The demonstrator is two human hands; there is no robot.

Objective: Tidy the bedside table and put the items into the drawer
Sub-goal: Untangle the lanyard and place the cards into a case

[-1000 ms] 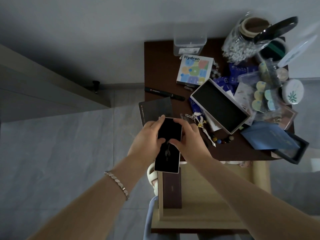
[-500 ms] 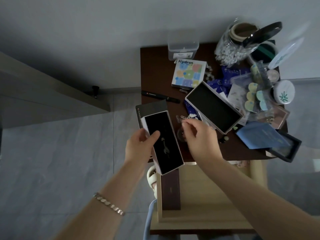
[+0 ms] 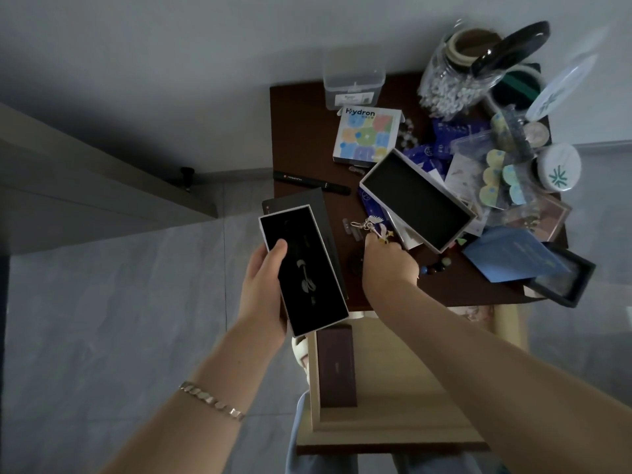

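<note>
My left hand [image 3: 265, 289] holds a long white box with a black lining [image 3: 304, 270], tilted, just off the left front corner of the dark brown bedside table [image 3: 301, 131]. A small pale item lies inside it. My right hand [image 3: 388, 265] rests on the table's front part, fingertips pinched on the near end of a white winged keychain [image 3: 371, 224] that lies on the tabletop. Below the table the light wooden drawer [image 3: 393, 429] stands pulled out, with a dark maroon box [image 3: 337, 366] along its left side.
The tabletop is crowded: a Hydron box [image 3: 367, 135], black pen [image 3: 311, 182], open white box [image 3: 415, 200], glass jar [image 3: 455, 73], blue booklet [image 3: 513, 254], round white tin [image 3: 559, 167], bead bracelet [image 3: 437, 266]. A dark flat box [image 3: 307, 201] overhangs the left edge. Grey floor lies to the left.
Both hands held the black-lined box a second ago. My right hand let go and moved right and up to the winged keychain; my left hand swung the box leftward and higher.
</note>
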